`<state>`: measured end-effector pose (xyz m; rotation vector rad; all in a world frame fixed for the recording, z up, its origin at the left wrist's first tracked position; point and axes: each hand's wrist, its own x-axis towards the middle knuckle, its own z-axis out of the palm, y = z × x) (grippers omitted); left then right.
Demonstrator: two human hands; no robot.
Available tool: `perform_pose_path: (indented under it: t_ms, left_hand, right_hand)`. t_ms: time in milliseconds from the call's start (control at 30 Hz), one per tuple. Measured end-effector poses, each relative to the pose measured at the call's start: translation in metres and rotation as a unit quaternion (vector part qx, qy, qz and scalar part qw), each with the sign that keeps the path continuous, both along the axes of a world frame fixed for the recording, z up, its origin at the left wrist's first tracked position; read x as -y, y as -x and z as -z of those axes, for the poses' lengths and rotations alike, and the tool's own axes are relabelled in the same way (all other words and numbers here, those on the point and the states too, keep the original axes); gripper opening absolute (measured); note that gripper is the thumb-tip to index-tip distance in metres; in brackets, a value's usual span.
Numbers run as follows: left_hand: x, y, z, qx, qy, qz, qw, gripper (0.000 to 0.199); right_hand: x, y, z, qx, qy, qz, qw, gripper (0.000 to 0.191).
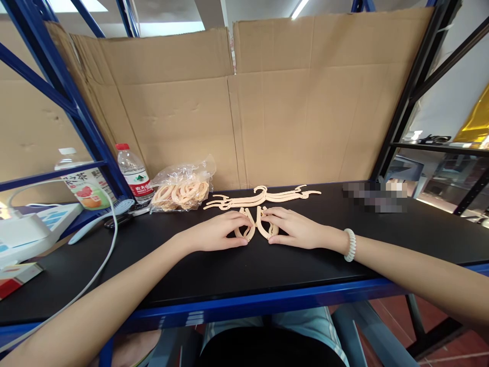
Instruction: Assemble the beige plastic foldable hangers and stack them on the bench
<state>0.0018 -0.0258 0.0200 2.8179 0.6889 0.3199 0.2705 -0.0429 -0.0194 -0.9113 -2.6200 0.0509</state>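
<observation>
Two curved beige pieces lie side by side on the black tabletop, mirrored, near the middle. My left hand (225,230) grips the left curved piece (251,232) between thumb and fingers. The right curved piece (260,224) is held the same way by my right hand (288,228), which has a white coiled band (350,245) at the wrist. Just behind them lies a wide beige arrangement (244,200) of long curved pieces with a hook shape at its centre. My fingers partly cover both held pieces.
A clear bag of beige pieces (183,191) and a red-capped water bottle (134,176) stand at the back left. Left of them are a light blue brush (95,224), a white cable (110,244) and a power strip (57,219). Cardboard (275,117) closes the back.
</observation>
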Motion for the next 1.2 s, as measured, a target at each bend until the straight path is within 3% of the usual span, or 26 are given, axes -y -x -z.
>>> perform_pose_path:
  t_ms: [267, 467, 567, 767, 1067, 1200]
  left_hand:
    - [-0.002, -0.002, -0.005, 0.016, -0.04, 0.001, 0.999, 0.028]
    - [-0.016, 0.009, -0.007, 0.028, -0.1, -0.139, 0.985, 0.027]
    - [-0.021, 0.018, -0.009, -0.023, -0.068, -0.176, 0.982, 0.023]
    - [-0.022, 0.019, -0.009, -0.045, -0.042, -0.182, 0.981, 0.019]
    - [-0.015, 0.012, -0.007, -0.034, -0.066, -0.092, 0.993, 0.027]
    - [-0.016, 0.013, -0.005, -0.043, -0.061, -0.085, 0.994, 0.028]
  right_hand:
    - [0.004, -0.006, -0.004, -0.013, 0.022, -0.024, 0.999, 0.059]
    - [0.002, -0.015, -0.008, -0.028, 0.028, -0.025, 0.999, 0.052]
    - [-0.002, -0.021, -0.007, -0.028, 0.029, -0.007, 0.999, 0.053]
    - [-0.004, -0.024, -0.008, -0.023, 0.015, -0.004, 1.0, 0.044]
    - [-0.004, -0.021, -0.011, -0.013, -0.001, -0.009, 1.0, 0.036]
    - [-0.003, -0.021, -0.011, -0.011, -0.001, -0.007, 1.0, 0.036]
